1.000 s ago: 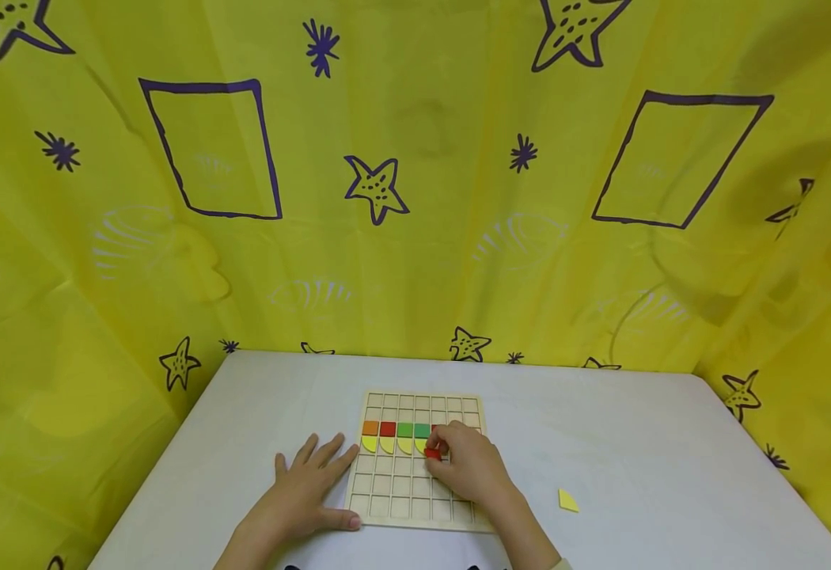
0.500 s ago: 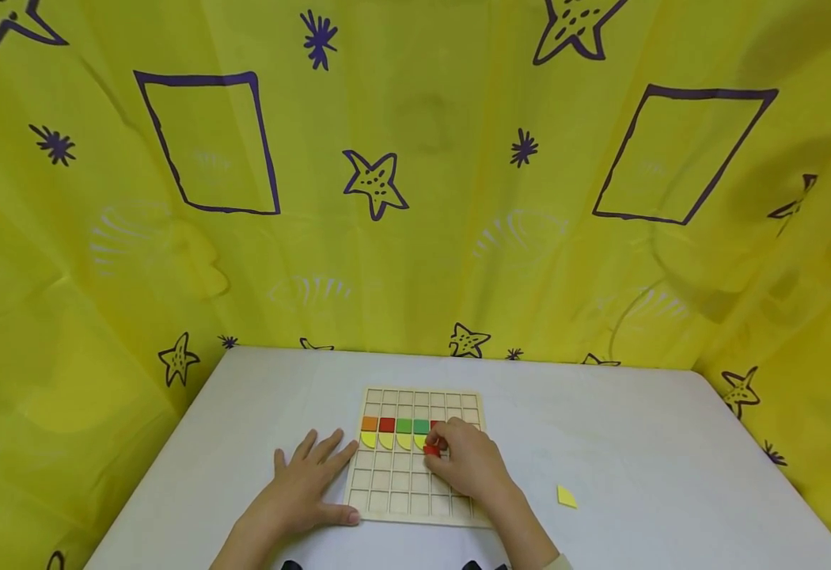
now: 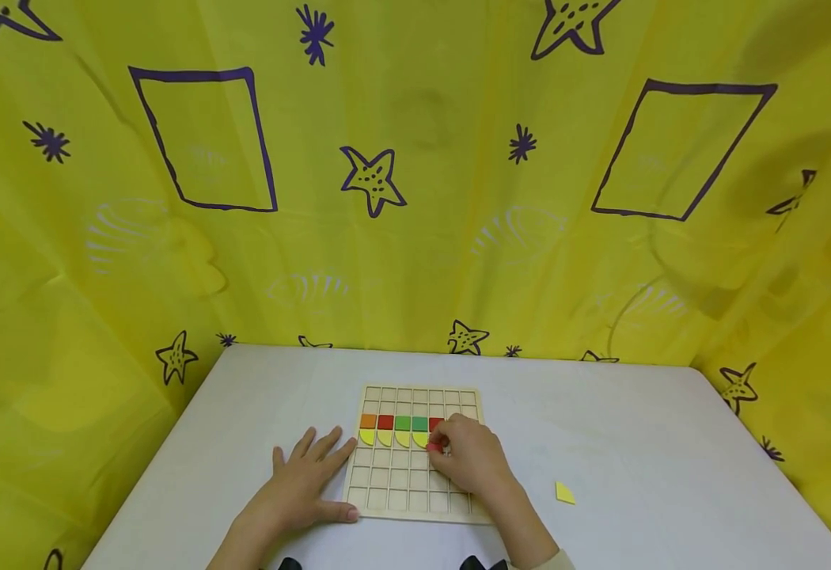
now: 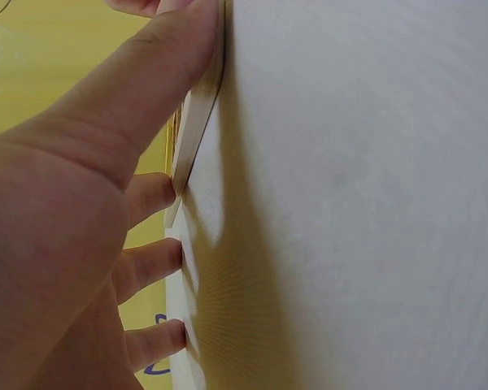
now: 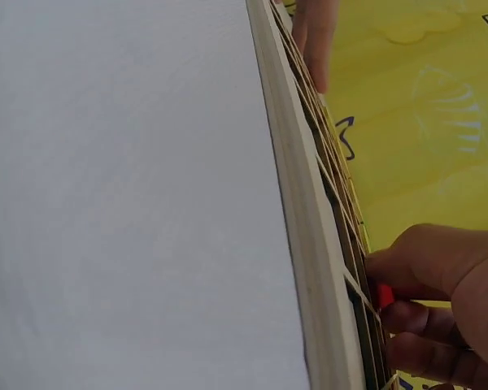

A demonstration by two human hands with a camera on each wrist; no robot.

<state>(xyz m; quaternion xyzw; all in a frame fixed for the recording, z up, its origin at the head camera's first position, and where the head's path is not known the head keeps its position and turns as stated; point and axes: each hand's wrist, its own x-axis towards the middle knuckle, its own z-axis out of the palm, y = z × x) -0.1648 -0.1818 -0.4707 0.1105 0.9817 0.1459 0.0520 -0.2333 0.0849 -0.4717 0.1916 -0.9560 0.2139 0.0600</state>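
Observation:
A wooden grid board (image 3: 380, 500) lies on the white table. One row of its cells holds coloured squares: orange, red, two greens and another red. Yellow quarter-circle tiles (image 3: 384, 438) fill several cells of the row just below. My right hand (image 3: 474, 455) is over the board's right half, thumb and fingers pinching a red tile (image 5: 385, 296) at the board's surface; its outline is mostly hidden by the fingers. Spread along the left edge, my left hand (image 3: 303, 484) touches the board with fingers straight and its thumb at the near left corner.
A loose yellow quarter-circle tile (image 3: 564, 493) lies on the white table (image 3: 622, 443), right of my right forearm. A yellow curtain (image 3: 415, 261) with starfish drawings encloses the table at the back and sides.
The head view has tilted slightly, so everything sits a little higher. The red tile between my right fingers shows less and looks lower or flatter. My left hand stays in place.

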